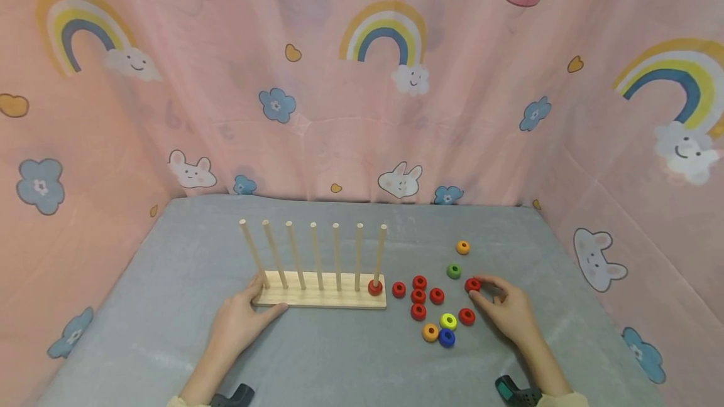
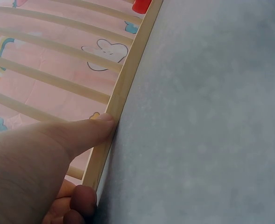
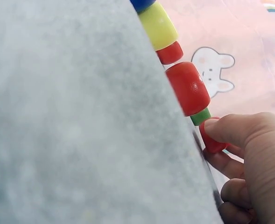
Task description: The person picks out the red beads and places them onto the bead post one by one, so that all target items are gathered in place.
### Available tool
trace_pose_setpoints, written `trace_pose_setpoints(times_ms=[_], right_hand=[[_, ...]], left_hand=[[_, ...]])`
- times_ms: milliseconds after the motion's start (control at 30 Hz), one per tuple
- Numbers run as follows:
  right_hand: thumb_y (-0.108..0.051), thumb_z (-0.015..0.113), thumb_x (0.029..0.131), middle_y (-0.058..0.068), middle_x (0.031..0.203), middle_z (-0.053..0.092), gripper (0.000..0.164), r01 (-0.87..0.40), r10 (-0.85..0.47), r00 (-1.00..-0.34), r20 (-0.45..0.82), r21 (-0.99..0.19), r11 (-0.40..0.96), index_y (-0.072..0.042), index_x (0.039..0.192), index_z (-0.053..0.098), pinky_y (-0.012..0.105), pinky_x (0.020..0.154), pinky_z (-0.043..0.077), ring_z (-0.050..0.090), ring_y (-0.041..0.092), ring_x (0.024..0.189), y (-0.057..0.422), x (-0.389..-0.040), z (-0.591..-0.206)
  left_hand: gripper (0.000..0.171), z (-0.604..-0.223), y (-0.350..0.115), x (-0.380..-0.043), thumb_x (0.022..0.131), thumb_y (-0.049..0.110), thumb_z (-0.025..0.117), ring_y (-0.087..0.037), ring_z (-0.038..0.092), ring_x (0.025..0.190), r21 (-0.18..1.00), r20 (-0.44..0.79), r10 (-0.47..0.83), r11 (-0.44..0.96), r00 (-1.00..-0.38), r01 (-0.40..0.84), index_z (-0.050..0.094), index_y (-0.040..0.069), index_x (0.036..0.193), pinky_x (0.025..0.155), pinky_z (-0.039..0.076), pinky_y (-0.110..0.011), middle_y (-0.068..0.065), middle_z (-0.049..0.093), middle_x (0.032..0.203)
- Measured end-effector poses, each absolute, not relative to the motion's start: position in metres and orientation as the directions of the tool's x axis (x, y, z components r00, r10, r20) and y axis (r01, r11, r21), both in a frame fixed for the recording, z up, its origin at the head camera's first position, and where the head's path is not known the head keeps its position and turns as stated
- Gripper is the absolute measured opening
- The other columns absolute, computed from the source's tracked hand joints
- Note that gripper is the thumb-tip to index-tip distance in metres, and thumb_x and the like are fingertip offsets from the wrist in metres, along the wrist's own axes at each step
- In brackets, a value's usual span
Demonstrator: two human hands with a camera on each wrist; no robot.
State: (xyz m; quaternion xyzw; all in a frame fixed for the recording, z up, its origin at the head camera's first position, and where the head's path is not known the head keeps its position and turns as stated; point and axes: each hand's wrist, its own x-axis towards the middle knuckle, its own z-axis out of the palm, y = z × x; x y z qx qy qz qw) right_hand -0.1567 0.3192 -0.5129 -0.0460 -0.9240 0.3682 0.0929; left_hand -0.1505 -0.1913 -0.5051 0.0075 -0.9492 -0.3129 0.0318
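Note:
A pale wooden peg rack (image 1: 328, 297) with a row of several upright pegs stands on the table. My left hand (image 1: 240, 319) grips its left end, the thumb along the front edge of the base and the fingers round the end. On the rightmost peg, at the bottom, sits one red ring (image 1: 375, 288). To the right of the loose rings, my right hand (image 1: 509, 311) pinches another red ring (image 3: 215, 137) between thumb and fingers, low over the cloth. A green ring (image 1: 454, 271) lies just beyond that hand, and a red ring (image 1: 466, 316) nearer me.
Several more red rings (image 1: 418, 296) lie right of the rack. Closer to me are a yellow ring (image 1: 448, 321), an orange ring (image 1: 430, 332) and a blue ring (image 1: 447, 338). A second orange ring (image 1: 462, 247) lies farther back. Grey cloth (image 1: 328, 357) covers the table; a pink curtain (image 1: 339, 143) hangs behind.

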Motion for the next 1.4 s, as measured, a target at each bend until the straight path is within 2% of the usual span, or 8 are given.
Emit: trace_pose_setpoints(times_ms=[367,667,833,1067,1167,1233,1333,1400], right_hand=[[-0.02,0.082,0.094,0.023,0.117,0.07,0.042,0.067,0.166,-0.983,0.074,-0.702,0.709,-0.001,0.13,0.072,0.024,0.043,0.033,0.032,0.004,0.046,0.318,-0.156,-0.505],[-0.029,0.083,0.095,0.026,0.125,0.071,0.045,0.045,0.146,-0.986,0.077,-0.726,0.686,-0.003,0.131,0.073,0.025,0.041,0.033,0.032,0.004,0.044,0.317,-0.155,-0.501],[-0.031,0.083,0.095,0.024,0.122,0.072,0.046,0.036,0.147,-0.985,0.087,-0.733,0.679,-0.004,0.13,0.074,0.025,0.041,0.032,0.031,0.005,0.044,0.316,-0.155,-0.497],[-0.029,0.083,0.096,0.017,0.109,0.073,0.043,-0.006,0.121,-0.986,0.116,-0.746,0.666,-0.003,0.129,0.074,0.026,0.039,0.032,0.03,0.005,0.043,0.313,-0.155,-0.491],[-0.027,0.082,0.096,0.009,0.082,0.07,0.041,-0.017,0.109,-0.987,0.117,-0.752,0.659,-0.004,0.129,0.074,0.026,0.039,0.032,0.03,0.005,0.042,0.312,-0.155,-0.487],[-0.027,0.081,0.097,0.003,0.065,0.059,0.041,-0.016,0.101,-0.989,0.108,-0.755,0.656,-0.005,0.13,0.073,0.026,0.039,0.032,0.029,0.005,0.042,0.312,-0.154,-0.484],[-0.032,0.08,0.097,-0.002,0.056,0.051,0.042,-0.023,0.085,-0.991,0.105,-0.753,0.658,-0.006,0.131,0.073,0.026,0.039,0.031,0.029,0.006,0.042,0.311,-0.155,-0.478],[-0.033,0.08,0.097,0.0,0.055,0.051,0.042,-0.042,0.072,-0.99,0.117,-0.753,0.656,-0.007,0.13,0.074,0.026,0.039,0.031,0.029,0.006,0.041,0.31,-0.155,-0.473]], left_hand=[[0.095,-0.504,-0.191,-0.15,0.088,0.053,0.085,-0.051,0.059,0.131,0.596,0.049,-0.039,0.803,-0.998,-0.002,0.049,-0.005,0.154,0.094,0.056,-0.062,-0.022,0.049,0.157],[0.098,-0.502,-0.19,-0.148,0.087,0.057,0.084,-0.051,0.059,0.132,0.597,0.05,-0.031,0.802,-0.998,0.005,0.049,-0.005,0.153,0.095,0.056,-0.062,-0.023,0.051,0.155],[0.097,-0.502,-0.19,-0.149,0.086,0.057,0.084,-0.051,0.059,0.131,0.596,0.051,-0.034,0.803,-0.998,0.003,0.05,-0.006,0.153,0.094,0.056,-0.061,-0.023,0.051,0.155],[0.096,-0.502,-0.19,-0.149,0.087,0.054,0.085,-0.051,0.059,0.131,0.595,0.055,-0.04,0.804,-0.998,0.0,0.049,-0.005,0.154,0.095,0.056,-0.062,-0.023,0.05,0.156],[0.096,-0.501,-0.19,-0.149,0.087,0.055,0.084,-0.05,0.059,0.131,0.597,0.051,-0.038,0.802,-0.998,0.0,0.049,-0.005,0.154,0.096,0.055,-0.062,-0.023,0.05,0.156],[0.096,-0.5,-0.189,-0.148,0.087,0.055,0.084,-0.05,0.058,0.132,0.598,0.048,-0.036,0.801,-0.998,0.0,0.049,-0.005,0.153,0.097,0.055,-0.062,-0.023,0.05,0.156],[0.096,-0.499,-0.189,-0.148,0.087,0.054,0.085,-0.05,0.058,0.132,0.599,0.042,-0.037,0.801,-0.998,-0.005,0.049,-0.005,0.154,0.097,0.055,-0.062,-0.023,0.05,0.156],[0.095,-0.499,-0.189,-0.148,0.087,0.053,0.085,-0.05,0.059,0.132,0.598,0.044,-0.042,0.802,-0.998,-0.007,0.049,-0.004,0.153,0.097,0.055,-0.062,-0.023,0.05,0.156]])
